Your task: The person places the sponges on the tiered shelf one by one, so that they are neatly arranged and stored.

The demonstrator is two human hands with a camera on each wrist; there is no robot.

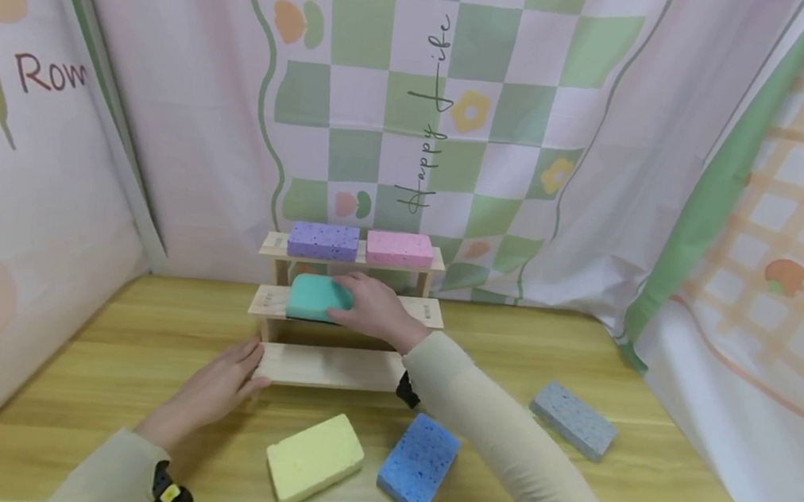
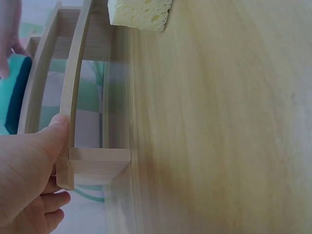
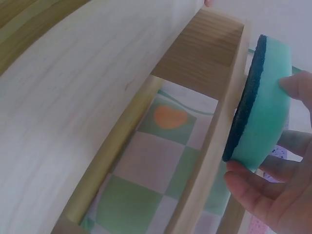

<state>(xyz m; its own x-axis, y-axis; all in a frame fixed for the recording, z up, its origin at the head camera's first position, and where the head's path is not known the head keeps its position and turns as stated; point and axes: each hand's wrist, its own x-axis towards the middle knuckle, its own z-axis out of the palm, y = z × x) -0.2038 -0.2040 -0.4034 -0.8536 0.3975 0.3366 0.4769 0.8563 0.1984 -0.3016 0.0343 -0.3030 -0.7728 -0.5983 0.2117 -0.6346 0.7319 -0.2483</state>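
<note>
A teal sponge (image 1: pixel 317 298) with a dark scouring layer underneath is at the left part of the middle step of a three-step wooden shelf (image 1: pixel 334 366). My right hand (image 1: pixel 375 309) holds this sponge between thumb and fingers, and the right wrist view shows the sponge (image 3: pixel 268 105) at the step's edge. Down at the left end of the lowest step, my left hand (image 1: pixel 218 382) grips the board, thumb on one face and fingers curled behind it in the left wrist view. On the top step sit a purple sponge (image 1: pixel 323 242) and a pink sponge (image 1: pixel 399 249).
In front of the shelf, a yellow sponge (image 1: pixel 315 462) and a blue sponge (image 1: pixel 419 465) lie on the wooden table (image 1: pixel 113 353). Off to the right is a grey sponge (image 1: pixel 573 420). Behind the shelf hangs a checked curtain (image 1: pixel 414 108), with printed cloth at both sides.
</note>
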